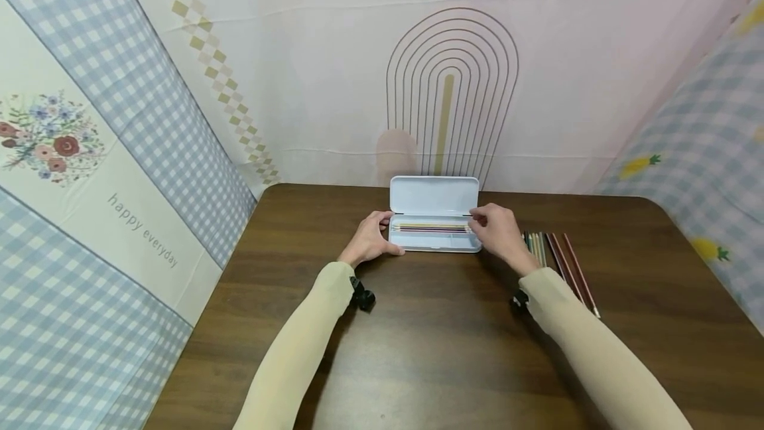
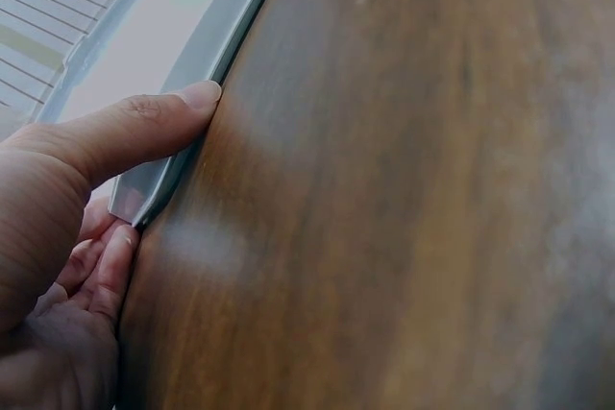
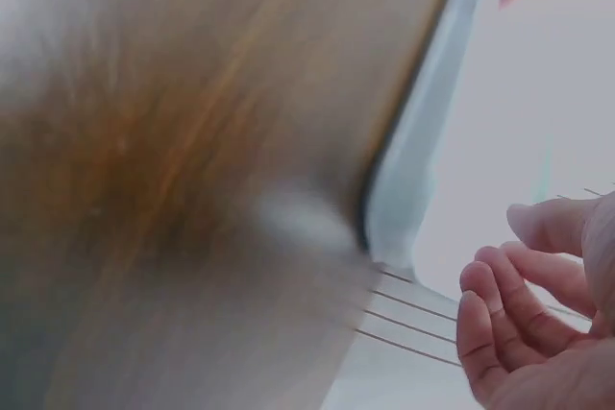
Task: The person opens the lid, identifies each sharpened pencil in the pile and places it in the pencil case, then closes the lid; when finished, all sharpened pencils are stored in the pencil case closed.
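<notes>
A pale blue pencil tin (image 1: 436,242) lies near the back of the table with its lid (image 1: 434,195) raised. Several coloured pencils (image 1: 431,228) lie side by side across its tray. My left hand (image 1: 367,239) grips the tin's left end. In the left wrist view its thumb (image 2: 154,127) presses the front edge, while the other fingers (image 2: 108,266) sit round the corner. Over the right end of the tin is my right hand (image 1: 500,229), its fingers loosely bent. The right wrist view shows thumb and fingers (image 3: 490,304) apart, with nothing between them.
Right of the tin, several green and dark pencils (image 1: 535,244) lie on the brown table (image 1: 418,350), partly hidden by the right arm. Red pencils (image 1: 577,264) lie beyond them. A patterned cloth (image 1: 334,85) hangs directly behind the table's back edge.
</notes>
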`<state>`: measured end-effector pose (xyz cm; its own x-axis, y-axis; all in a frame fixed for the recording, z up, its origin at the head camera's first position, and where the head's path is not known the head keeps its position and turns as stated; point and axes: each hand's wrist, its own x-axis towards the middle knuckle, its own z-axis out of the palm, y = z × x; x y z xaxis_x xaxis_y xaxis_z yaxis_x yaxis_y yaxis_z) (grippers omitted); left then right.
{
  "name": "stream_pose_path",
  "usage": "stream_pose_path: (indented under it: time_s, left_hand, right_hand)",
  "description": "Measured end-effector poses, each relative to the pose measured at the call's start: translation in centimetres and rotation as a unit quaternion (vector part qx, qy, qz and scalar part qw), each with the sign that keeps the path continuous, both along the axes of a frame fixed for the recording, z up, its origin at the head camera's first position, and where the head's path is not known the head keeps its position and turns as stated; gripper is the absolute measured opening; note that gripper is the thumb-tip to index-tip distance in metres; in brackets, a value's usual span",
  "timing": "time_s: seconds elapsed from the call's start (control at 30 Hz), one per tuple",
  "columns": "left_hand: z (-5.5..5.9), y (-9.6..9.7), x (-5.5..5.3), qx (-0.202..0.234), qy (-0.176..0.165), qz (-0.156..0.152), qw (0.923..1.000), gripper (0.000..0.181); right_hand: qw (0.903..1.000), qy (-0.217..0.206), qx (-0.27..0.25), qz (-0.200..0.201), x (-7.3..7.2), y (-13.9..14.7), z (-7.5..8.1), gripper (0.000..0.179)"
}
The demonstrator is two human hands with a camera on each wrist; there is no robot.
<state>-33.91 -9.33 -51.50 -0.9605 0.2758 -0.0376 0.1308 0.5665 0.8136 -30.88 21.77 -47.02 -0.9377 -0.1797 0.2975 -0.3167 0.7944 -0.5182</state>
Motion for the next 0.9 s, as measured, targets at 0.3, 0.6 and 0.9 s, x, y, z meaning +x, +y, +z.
stream_pose_path:
  time_s: [0.3,0.6,0.9]
  left_hand:
    - [0.1,0.1,0.1,0.003,-0.003,0.001,1.0,0.094]
    - [-0.1,0.0,0.2,-0.002,-0.004,0.002,1.0,0.095]
    - [0.1,0.0,0.2,-0.005,-0.003,-0.002,1.0,0.095]
  right_hand:
    - [0.997,-0.022,-0.039,-0.063,4.3,2.3,3.2,0.029]
    - [0.9895,-0.088,0.004,-0.115,7.9,5.5,4.3,0.031]
    - [0.9804,-0.141,0.034,-0.133,10.8,7.4,2.7,0.026]
